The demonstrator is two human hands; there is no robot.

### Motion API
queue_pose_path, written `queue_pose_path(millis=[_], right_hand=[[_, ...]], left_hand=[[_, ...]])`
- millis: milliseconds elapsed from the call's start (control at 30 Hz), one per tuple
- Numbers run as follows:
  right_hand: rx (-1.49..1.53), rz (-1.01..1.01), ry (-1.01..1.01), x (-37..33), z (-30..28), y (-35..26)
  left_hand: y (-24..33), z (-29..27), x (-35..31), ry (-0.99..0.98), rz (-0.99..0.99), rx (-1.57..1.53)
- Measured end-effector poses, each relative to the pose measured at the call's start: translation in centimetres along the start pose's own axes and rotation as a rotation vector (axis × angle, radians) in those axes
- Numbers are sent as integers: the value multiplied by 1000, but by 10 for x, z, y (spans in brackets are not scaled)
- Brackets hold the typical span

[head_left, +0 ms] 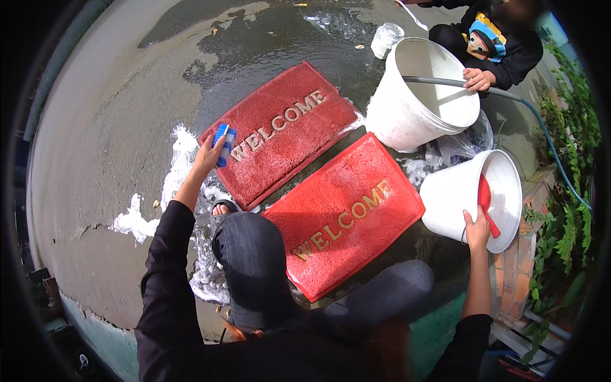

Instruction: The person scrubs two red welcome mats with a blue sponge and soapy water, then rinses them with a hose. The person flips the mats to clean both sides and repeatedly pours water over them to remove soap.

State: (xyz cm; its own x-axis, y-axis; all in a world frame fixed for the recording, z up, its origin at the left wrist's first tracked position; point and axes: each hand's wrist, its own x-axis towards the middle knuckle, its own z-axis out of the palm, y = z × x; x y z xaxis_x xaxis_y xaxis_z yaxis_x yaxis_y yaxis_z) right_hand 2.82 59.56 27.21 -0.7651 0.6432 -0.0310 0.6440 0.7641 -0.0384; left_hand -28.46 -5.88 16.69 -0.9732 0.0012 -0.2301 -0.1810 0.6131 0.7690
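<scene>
My left hand [209, 153] is closed around a blue scrub brush [226, 146], held at the left end of the farther red doormat [286, 130]. That mat is dark red with pale raised lettering. My right hand [476, 229] is closed at the near rim of the smaller white bucket [442, 202], which tilts with its mouth toward the right. Inside its mouth lies a red plastic scoop [485, 194], its handle close beside my fingers. Between my knees and the far mat lies a brighter red doormat [347, 223] with gold lettering.
White foam [181, 162] spreads on the wet concrete at left. Another person's hand [478, 79] holds a hose [433, 81] over the large white bucket [398, 105]. A white tub [386, 39] stands behind it. Bricks [514, 270] and green plants [569, 210] border the right side.
</scene>
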Motion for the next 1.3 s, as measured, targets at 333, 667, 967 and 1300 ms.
queue_pose_path(millis=[333, 667, 967, 1300], right_hand=[[-500, -39, 281, -27, -11, -171], [1459, 47, -791, -39, 92, -493], [1620, 235, -424, -64, 173, -545], [752, -38, -298, 16, 232, -585]], left_hand=[[2, 56, 111, -584, 279, 204], [54, 99, 73, -1067, -165, -682], [2, 69, 127, -948, 565, 288], [-144, 18, 194, -231, 683, 766]])
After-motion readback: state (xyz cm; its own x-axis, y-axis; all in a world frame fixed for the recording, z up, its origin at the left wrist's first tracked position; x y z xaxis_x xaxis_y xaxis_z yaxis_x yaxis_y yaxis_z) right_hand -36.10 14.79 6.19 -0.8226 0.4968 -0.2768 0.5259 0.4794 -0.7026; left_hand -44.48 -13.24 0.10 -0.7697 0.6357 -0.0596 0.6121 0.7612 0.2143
